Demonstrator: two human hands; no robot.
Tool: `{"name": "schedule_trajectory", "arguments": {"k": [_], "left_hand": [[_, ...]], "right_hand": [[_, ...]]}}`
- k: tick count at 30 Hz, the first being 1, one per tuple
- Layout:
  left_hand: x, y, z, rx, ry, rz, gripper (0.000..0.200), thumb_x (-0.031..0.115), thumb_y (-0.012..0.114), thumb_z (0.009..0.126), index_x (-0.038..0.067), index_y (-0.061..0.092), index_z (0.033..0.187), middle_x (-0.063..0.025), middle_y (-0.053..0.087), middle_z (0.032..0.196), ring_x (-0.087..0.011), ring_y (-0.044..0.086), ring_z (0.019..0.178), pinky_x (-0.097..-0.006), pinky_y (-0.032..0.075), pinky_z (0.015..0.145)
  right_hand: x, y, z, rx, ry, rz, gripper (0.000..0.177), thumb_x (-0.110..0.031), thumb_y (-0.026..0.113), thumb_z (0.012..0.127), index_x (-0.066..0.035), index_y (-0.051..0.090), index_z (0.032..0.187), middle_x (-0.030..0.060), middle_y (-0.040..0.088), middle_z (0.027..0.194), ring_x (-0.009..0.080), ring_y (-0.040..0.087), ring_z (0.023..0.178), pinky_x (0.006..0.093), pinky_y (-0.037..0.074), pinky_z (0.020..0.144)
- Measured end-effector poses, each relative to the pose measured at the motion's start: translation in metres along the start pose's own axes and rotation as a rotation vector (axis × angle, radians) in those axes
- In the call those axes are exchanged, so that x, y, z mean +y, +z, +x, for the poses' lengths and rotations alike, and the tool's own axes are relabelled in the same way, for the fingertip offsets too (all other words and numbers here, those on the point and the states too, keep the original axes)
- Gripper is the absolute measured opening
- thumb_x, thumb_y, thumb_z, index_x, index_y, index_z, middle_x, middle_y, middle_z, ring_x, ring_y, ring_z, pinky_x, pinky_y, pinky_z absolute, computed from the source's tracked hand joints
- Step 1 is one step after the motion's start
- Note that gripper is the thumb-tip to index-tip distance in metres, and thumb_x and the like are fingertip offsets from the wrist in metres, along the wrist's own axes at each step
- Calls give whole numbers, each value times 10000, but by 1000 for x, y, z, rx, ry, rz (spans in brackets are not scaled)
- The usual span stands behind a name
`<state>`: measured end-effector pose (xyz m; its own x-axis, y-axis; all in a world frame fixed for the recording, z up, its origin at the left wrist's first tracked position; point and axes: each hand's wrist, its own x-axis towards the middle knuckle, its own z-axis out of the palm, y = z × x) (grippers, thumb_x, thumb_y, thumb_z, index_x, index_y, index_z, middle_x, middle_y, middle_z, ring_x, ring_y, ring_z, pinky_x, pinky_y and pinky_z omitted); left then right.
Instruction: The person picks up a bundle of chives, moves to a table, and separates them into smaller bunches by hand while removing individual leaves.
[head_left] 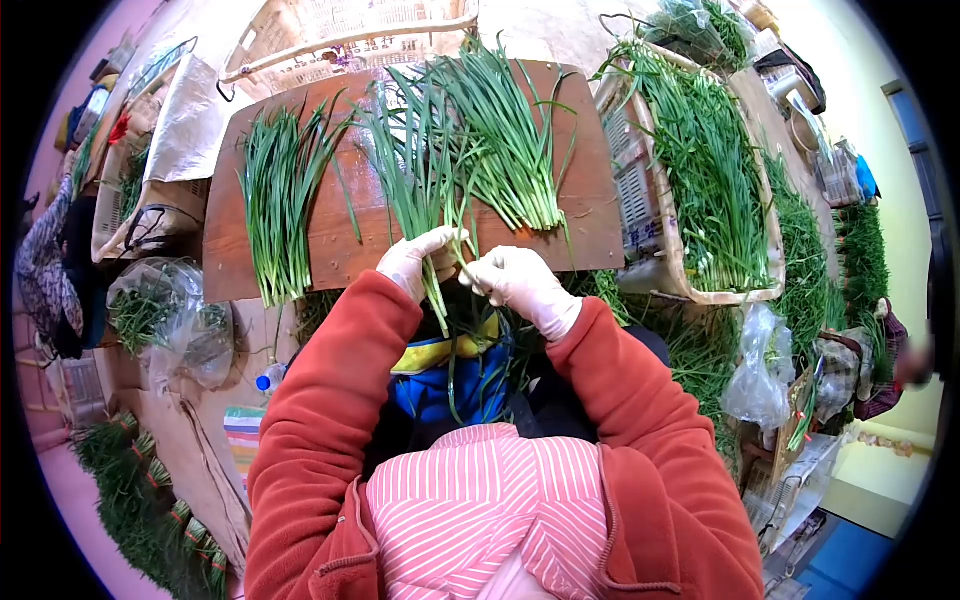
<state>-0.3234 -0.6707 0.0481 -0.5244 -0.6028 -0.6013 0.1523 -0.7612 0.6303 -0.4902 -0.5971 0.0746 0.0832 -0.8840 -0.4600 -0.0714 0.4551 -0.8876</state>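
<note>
My left hand (422,262), in a white glove, is closed around the lower stems of a bunch of long green leafy stalks (415,200). Close on its right, my gloved right hand (515,284) pinches a thin stalk near the stem ends. Both hands are at the near edge of a brown wooden board (340,215). On the board's left part lies a separate bundle of green stalks (283,200). A larger pile of stalks (510,140) with pale stem ends lies on its right part.
A crate full of green stalks (710,180) stands right of the board. Beyond the board is a pale plastic crate (350,50). At the left are a lined crate (150,220) and a clear bag of greens (180,320). A clear plastic bag (758,375) lies at the right.
</note>
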Motion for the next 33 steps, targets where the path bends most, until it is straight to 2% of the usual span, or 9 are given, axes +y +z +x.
{"name": "schedule_trajectory", "arguments": {"k": [2,7,12,14,15,19,22,28,33], "left_hand": [[1,-3,-1,100,-57,-117,282,219,545,863,54,572,1090,-61,640,975,-176,604,820,-308,484,767],[5,-18,-2,82,-60,-218,291,180,494,896,44,514,1153,-65,630,1034,-153,603,758,-282,505,659],[11,-4,-17,118,-45,-188,327,243,512,908,50,505,1172,26,591,804,-41,392,490,-178,325,431],[15,-5,-21,-202,-7,-360,393,284,490,921,52,458,1238,78,417,627,-29,313,461,-188,261,414],[23,3,-30,-256,50,-355,455,308,464,933,49,392,1301,83,260,580,-27,254,445,-194,220,408],[29,-22,-27,-293,384,-432,417,201,493,916,47,406,1293,77,258,586,-49,270,469,-220,241,434],[27,-29,-21,246,237,-261,305,159,548,874,41,521,1154,-9,587,800,-141,566,680,-261,492,610],[-3,-30,0,92,61,-371,367,246,450,925,26,415,1217,-194,480,1236,-350,484,1130,-455,437,918],[2,-25,-3,50,102,-371,451,383,542,871,50,466,1166,-79,578,993,-191,568,827,-336,490,690]], "right_hand": [[-2,1,0,-38,-7,-946,285,-298,588,774,-35,654,863,107,664,818,261,638,738,368,497,660],[2,6,-1,-281,366,-1362,369,-370,600,747,-83,669,968,138,646,994,278,623,930,370,488,789],[1,-3,18,443,-337,-1029,393,-449,588,773,-64,624,699,114,612,715,292,596,695,406,458,616],[-1,4,30,460,-405,-1128,350,-419,631,748,-69,616,755,127,605,742,302,593,694,401,461,618],[-2,8,36,390,-325,-1148,351,-415,640,740,-65,611,758,130,606,744,307,594,703,400,464,629],[19,9,50,363,-296,-1095,304,-373,644,739,-71,616,761,123,613,750,302,602,736,398,472,654],[13,6,48,363,-221,-1027,256,-333,626,752,-76,619,756,114,611,734,290,603,743,386,470,665],[-6,32,8,126,-265,-785,247,-332,617,749,-86,628,730,128,618,733,302,604,721,377,478,662],[-8,19,9,-72,-275,-565,287,-336,631,768,-51,634,800,87,615,695,215,596,616,330,473,600]]}}
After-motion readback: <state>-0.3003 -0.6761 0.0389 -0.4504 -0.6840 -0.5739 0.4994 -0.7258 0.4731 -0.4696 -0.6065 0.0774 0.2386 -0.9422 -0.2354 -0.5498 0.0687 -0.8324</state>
